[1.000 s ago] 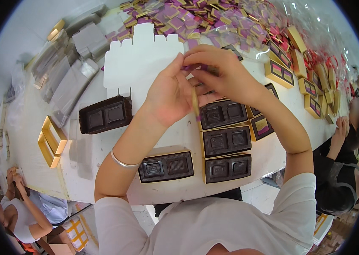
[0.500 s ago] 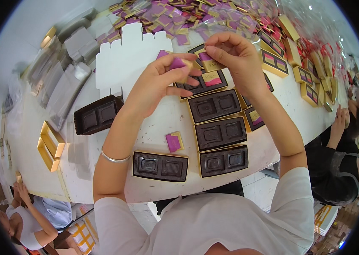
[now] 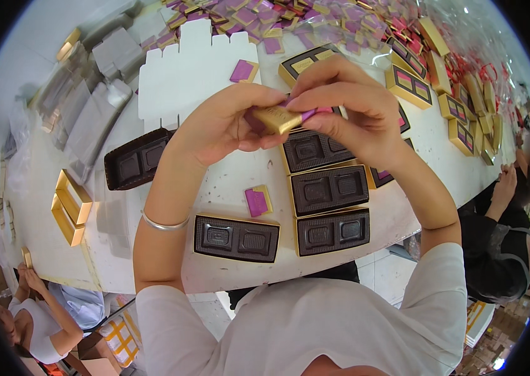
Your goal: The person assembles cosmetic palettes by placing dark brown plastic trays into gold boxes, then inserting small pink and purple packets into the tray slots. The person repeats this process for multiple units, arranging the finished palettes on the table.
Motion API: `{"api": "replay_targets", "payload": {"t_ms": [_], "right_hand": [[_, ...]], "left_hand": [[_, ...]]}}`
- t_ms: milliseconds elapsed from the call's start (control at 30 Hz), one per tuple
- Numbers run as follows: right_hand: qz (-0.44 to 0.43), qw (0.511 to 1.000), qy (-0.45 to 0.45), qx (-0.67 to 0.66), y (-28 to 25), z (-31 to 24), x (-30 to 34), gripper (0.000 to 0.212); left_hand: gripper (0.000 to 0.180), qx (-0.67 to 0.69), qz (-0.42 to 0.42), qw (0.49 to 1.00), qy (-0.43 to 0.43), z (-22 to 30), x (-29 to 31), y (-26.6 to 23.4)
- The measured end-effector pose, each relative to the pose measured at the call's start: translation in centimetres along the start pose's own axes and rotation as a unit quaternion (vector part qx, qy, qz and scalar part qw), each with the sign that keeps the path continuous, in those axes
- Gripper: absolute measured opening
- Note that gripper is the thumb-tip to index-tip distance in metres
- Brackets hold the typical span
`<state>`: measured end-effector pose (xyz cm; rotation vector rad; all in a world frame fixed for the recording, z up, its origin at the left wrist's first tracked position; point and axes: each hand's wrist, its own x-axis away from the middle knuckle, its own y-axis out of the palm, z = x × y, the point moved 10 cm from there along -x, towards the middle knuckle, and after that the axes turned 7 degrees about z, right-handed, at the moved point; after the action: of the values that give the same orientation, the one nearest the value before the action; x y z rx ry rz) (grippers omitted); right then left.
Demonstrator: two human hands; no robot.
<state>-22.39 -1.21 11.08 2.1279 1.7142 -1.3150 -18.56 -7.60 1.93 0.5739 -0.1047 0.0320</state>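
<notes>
Purple-and-gold pieces (image 3: 265, 17) heap along the far side of the white bench (image 3: 240, 172). Above its middle, the left hand (image 3: 212, 128) curls round a wrapped gold piece (image 3: 275, 118) while the fingers of the right hand (image 3: 362, 116) pinch narrowly at its purple end. It looks like a handling step, calling next for a light, steady pinch. Dark-lined boxes (image 3: 329, 189) stand near, right of centre; a co-worker's hands (image 3: 506, 182) show far right.

On my feed I note: gold-and-purple piece (image 3: 277, 118), foil-like sheen; two-well tray (image 3: 237, 237), dark semi-glossy plastic, finely textured wells; flat carton (image 3: 190, 81), matt white card; bracelet (image 3: 164, 224), smooth shiny metal; table (image 3: 227, 178), smooth, lightly scuffed.
</notes>
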Motion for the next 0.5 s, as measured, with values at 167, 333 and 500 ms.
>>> {"api": "replay_targets", "payload": {"t_ms": [167, 333, 500], "right_hand": [[-0.022, 0.976, 0.011, 0.218, -0.3, 2.5, 1.0, 0.014], [-0.181, 0.930, 0.009, 0.321, 5.3, 5.4, 3.6, 0.019], [-0.092, 0.985, 0.069, 0.125, 3.7, 7.0, 3.2, 0.018]], "left_hand": [[0.046, -0.435, 0.251, 0.865, 0.010, 2.7, 1.5, -4.0], [0.050, -0.596, 0.232, 0.768, -0.007, 1.0, 1.2, -3.6], [0.052, -0.583, 0.211, 0.784, -0.013, 0.3, 0.8, -4.1]]}}
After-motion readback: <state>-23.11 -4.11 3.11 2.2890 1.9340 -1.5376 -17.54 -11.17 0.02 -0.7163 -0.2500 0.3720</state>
